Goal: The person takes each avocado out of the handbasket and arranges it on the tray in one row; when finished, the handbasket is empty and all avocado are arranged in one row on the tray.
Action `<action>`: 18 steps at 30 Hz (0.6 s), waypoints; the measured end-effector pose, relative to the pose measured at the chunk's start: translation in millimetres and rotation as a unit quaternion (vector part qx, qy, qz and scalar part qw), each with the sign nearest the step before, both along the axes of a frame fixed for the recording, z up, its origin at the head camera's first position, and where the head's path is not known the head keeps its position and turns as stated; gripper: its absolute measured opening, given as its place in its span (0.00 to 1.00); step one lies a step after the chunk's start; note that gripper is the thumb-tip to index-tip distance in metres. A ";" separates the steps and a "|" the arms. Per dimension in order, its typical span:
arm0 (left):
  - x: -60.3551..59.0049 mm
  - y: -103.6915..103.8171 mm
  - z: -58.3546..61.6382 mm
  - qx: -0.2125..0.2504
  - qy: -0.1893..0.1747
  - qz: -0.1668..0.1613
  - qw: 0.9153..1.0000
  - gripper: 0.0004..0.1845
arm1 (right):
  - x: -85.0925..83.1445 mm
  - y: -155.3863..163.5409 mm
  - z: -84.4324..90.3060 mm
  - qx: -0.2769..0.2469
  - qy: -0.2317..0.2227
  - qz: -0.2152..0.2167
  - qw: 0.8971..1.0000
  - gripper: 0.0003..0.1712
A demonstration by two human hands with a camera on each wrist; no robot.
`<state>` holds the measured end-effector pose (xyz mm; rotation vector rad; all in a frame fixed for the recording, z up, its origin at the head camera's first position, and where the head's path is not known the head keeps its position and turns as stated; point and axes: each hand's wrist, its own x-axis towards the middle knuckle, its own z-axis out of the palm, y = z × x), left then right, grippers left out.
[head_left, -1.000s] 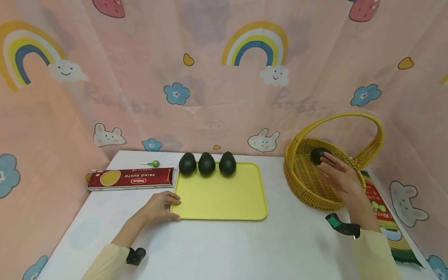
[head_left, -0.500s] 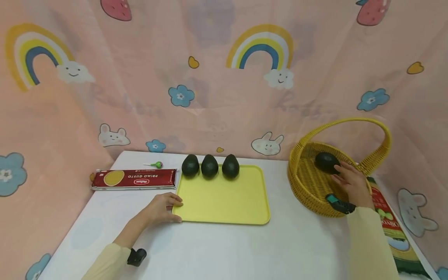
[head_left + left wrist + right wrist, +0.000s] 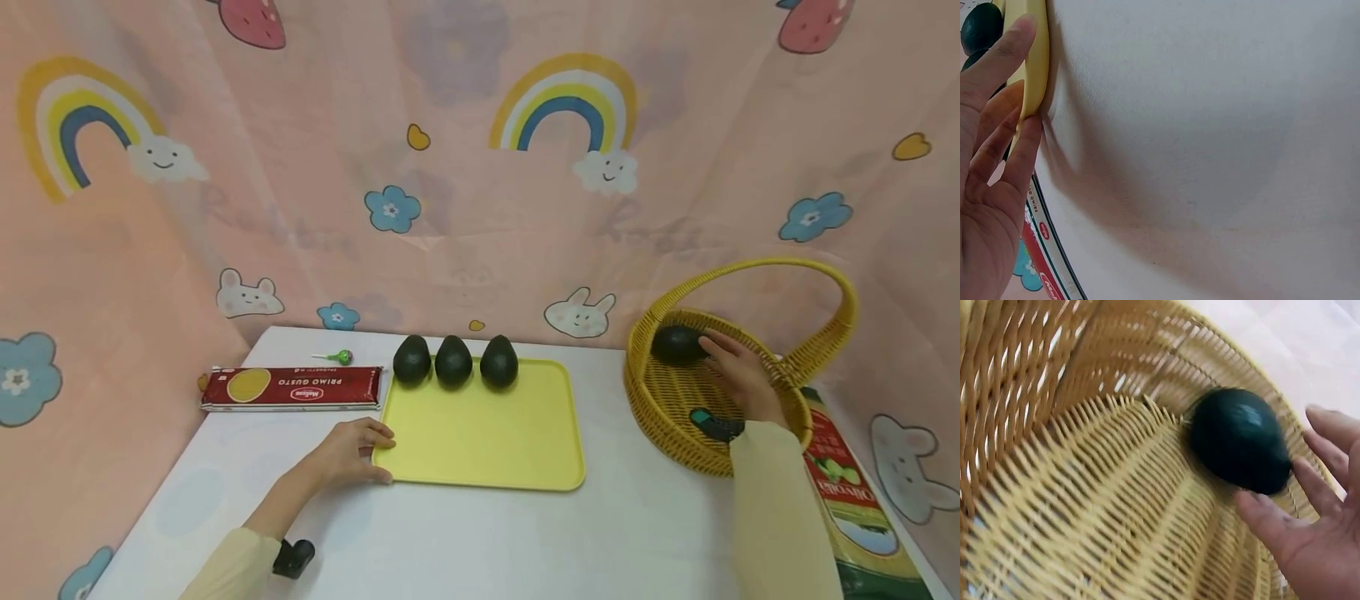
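Note:
A dark green avocado lies against the far wall inside a yellow wicker basket. My right hand reaches into the basket, its fingers spread beside the avocado's narrow end. In the right wrist view, the thumb and fingertips are at the tip of the avocado without wrapping round it. My left hand pinches the near left corner of a yellow tray between thumb and fingers. Along the tray's far edge stand three more avocados, the left, the middle and the right.
A red spaghetti pack lies left of the tray, with a green lollipop behind it. Right of the basket is a printed red and green bag, partly hidden by the sleeve. The basket's tall handle arches over it. Printed cloth hangs behind.
My right hand has gone deeper into the basket. The avocado there shifted right towards the hand, then back left to the far wall. The left hand has stayed on the tray corner.

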<state>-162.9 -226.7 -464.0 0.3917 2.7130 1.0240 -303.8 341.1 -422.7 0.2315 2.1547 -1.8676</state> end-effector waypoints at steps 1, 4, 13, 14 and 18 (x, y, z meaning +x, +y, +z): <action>0.1 0.0 0.1 0.001 0.000 0.000 1.000 0.25 | -2.9 -3.4 -0.2 0.007 0.005 0.020 1.000 0.46; 0.1 0.2 -1.0 0.007 0.003 -0.004 1.000 0.25 | -10.3 -13.8 -1.6 0.036 0.030 0.077 0.996 0.44; -1.4 1.1 -3.7 0.001 0.007 -0.001 1.000 0.26 | -11.6 -24.5 -6.9 0.100 0.059 0.149 0.982 0.41; -1.3 0.8 -3.7 0.001 0.007 0.000 1.000 0.26 | -11.2 -24.7 -7.1 0.101 0.056 0.150 0.982 0.41; -0.6 -0.8 -3.6 -0.005 0.013 -0.003 1.000 0.26 | -9.3 -25.2 -9.8 0.095 0.036 0.154 0.983 0.42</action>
